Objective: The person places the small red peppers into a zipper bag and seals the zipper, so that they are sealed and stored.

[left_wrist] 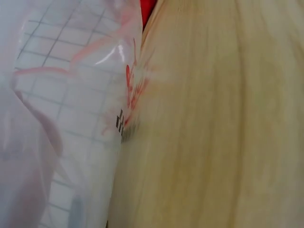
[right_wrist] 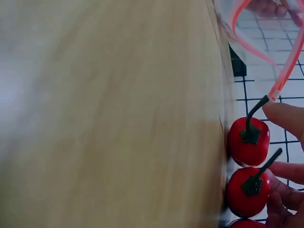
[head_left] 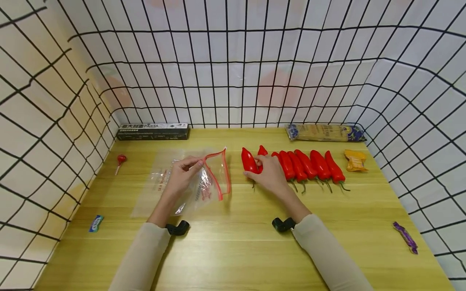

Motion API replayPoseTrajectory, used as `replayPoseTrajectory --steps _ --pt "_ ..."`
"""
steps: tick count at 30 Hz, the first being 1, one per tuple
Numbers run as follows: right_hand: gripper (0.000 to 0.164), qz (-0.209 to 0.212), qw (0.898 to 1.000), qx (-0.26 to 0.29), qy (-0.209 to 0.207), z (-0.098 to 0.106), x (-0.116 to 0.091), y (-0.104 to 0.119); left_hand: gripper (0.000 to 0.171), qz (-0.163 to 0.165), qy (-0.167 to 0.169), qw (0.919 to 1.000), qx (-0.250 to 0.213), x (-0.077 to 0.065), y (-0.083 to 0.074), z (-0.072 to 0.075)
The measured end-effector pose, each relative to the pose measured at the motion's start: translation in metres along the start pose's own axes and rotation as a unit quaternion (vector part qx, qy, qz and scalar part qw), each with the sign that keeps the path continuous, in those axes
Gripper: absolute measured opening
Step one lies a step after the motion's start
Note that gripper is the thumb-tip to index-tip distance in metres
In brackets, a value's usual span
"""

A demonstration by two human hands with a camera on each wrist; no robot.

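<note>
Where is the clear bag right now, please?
In the head view, the clear bag is left of centre, held in the left hand, with the red peppers to its right.

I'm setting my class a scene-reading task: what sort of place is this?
Probably a staged workspace or recording booth: a wood-patterned table, black wire grid around three sides, and red peppers neatly lined up on it.

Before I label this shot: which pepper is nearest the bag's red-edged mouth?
The leftmost red pepper, at the right hand; the other peppers lie farther right of the bag.
</note>
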State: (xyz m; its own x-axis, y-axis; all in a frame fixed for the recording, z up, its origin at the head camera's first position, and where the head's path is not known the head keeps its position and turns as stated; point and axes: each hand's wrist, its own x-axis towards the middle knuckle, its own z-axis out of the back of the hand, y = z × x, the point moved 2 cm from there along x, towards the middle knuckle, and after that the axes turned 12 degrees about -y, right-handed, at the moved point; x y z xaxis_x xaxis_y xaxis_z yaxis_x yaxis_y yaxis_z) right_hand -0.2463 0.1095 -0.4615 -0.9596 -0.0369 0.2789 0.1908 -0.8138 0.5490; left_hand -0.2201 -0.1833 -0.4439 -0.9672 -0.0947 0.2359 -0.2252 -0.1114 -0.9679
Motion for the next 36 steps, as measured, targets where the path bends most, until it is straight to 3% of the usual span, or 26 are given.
replayPoseTrajectory --steps 6,12,16,19,23,28,32,36 --pt "0.075 0.048 0.995 -0.086 0.009 -0.008 0.004 0.002 0.027 -0.007 0.013 0.9999 -0.005 0.001 0.003 -0.002" --pt "0.06 0.05 0.994 -0.097 0.009 -0.01 0.005 0.004 0.027 -0.004 0.008 1.0 -0.003 0.001 0.005 -0.001" --pt "0.049 0.027 0.998 -0.049 0.001 -0.007 0.005 0.002 0.026 -0.004 0.009 0.9999 -0.007 0.001 0.004 -0.001" --pt "0.048 0.009 1.0 0.018 0.006 0.002 0.004 0.002 0.025 -0.002 0.009 1.0 -0.004 0.001 0.002 -0.002" --pt "0.049 -0.003 0.994 0.109 0.023 0.022 0.001 0.006 0.026 0.004 0.001 0.9998 0.017 0.0 -0.003 -0.003" --pt "0.047 0.002 0.988 0.15 0.041 0.039 -0.006 0.007 0.025 0.002 -0.006 0.9987 0.051 -0.001 -0.009 -0.006" --pt "0.042 0.022 0.983 0.169 0.067 0.034 -0.01 0.009 0.02 -0.005 -0.007 0.9982 0.059 0.003 0.001 -0.007" --pt "0.041 0.034 0.979 0.181 0.089 0.016 -0.014 0.015 0.019 -0.012 0.002 0.9983 0.058 0.006 0.014 -0.01"
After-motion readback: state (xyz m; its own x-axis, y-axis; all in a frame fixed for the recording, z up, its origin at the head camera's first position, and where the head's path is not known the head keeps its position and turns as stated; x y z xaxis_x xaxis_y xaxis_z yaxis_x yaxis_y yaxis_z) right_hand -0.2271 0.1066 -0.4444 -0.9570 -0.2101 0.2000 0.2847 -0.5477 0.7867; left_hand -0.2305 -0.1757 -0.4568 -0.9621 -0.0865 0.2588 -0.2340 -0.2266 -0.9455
